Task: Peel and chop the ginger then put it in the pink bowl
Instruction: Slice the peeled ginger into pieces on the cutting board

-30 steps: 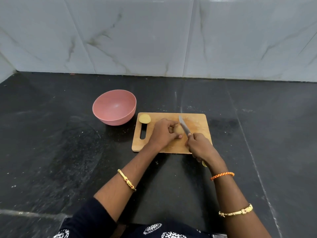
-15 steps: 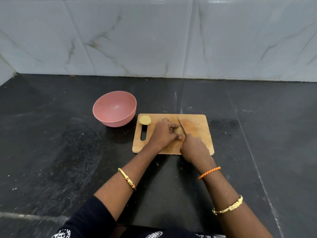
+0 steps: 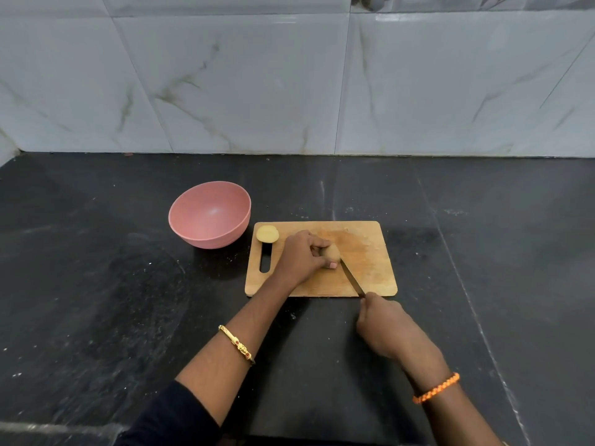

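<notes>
Head view: your right hand [image 3: 386,326] has pulled the knife [image 3: 352,278] back toward you, tip now just beside the ginger [image 3: 333,252], so the slicing stroke looks finished. Left hand [image 3: 302,255] still pinches the ginger on the board [image 3: 370,268]. Right hand grips the handle. Bowl [image 3: 209,214] left of your left hand, nothing visible inside; cut piece [image 3: 267,234] between them.

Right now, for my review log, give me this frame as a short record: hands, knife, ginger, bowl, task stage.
left hand: holds a ginger piece down on the wooden cutting board
right hand: grips the knife handle, off the board's near edge
knife: tip at the held ginger, blade lying across the board
second ginger piece: cut face up, board's far left corner
pink bowl: left of the board, nothing seen in it
task stage: chopping, nothing in the bowl yet
</notes>
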